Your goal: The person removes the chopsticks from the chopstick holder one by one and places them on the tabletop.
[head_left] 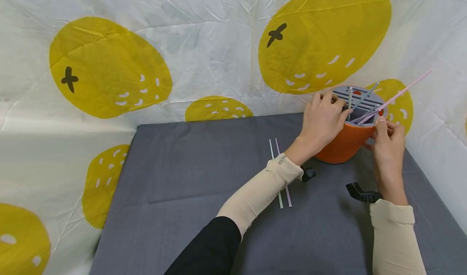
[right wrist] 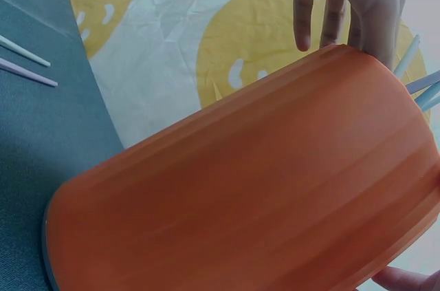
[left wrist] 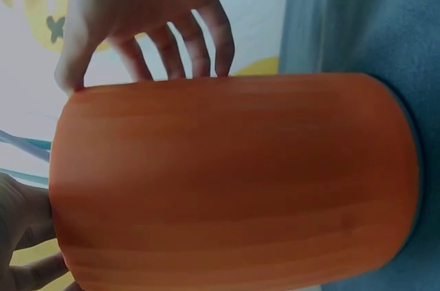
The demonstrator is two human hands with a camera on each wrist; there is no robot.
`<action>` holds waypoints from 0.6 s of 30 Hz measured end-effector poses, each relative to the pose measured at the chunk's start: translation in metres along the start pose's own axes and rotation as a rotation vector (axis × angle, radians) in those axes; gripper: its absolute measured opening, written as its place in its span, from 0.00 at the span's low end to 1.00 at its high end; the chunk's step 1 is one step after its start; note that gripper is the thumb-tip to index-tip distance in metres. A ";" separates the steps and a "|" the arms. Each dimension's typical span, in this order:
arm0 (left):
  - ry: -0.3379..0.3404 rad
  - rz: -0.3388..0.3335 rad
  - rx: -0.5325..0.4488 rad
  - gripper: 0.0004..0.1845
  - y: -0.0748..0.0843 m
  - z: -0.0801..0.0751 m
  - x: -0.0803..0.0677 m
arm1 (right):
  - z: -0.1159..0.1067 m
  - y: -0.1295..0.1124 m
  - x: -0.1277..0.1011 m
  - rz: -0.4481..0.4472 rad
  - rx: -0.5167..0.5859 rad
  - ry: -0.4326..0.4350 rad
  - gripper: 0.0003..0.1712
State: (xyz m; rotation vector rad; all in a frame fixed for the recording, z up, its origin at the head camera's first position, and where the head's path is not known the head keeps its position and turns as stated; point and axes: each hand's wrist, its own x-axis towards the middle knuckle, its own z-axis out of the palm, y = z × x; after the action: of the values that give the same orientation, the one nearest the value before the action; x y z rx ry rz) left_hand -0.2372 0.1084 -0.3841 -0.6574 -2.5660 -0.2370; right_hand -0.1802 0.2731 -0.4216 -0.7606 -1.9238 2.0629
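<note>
- Orange container stands on the grey tabletop, near the far right corner, close to the white-and-yellow backdrop.
- Container top carries a grey slotted lid; several straws poke up out of it, incl. a long pink straw leaning out toward the right and a bluish one.
- Left hand rests on the left side of the container rim, fingers curved over the lid edge. In the left wrist view the fingers lie on the orange wall at the rim, fairly straight, not wrapped round.
- Right hand is at the right side of the rim, fingertips bunched at the lower end of the pink straw where it meets the lid; looks like a pinch on it, but contact is small in frame.
- Right wrist view: mostly the orange wall; the other hand's fingers at the rim, straw ends sticking out at right.
- Two loose straws, one whitish and one pale purple, lie side by side on the tabletop toward the middle, partly under the left forearm, apart from the container.
- Both forearms in beige sleeves; black wrist-mounted gear under each wrist.
</note>
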 end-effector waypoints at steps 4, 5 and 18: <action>0.002 0.006 -0.010 0.17 0.002 0.000 0.000 | -0.001 -0.001 0.000 -0.010 0.014 -0.006 0.17; 0.007 0.007 -0.016 0.16 0.002 0.001 -0.001 | -0.001 -0.001 -0.001 -0.011 0.020 -0.010 0.16; 0.188 0.004 -0.102 0.18 0.006 -0.008 0.001 | -0.001 -0.002 -0.003 -0.017 0.062 -0.017 0.14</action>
State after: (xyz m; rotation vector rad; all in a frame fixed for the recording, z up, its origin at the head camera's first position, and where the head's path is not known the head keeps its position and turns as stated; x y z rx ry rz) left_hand -0.2315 0.1117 -0.3767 -0.6446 -2.3852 -0.4103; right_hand -0.1777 0.2724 -0.4190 -0.7128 -1.8586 2.1149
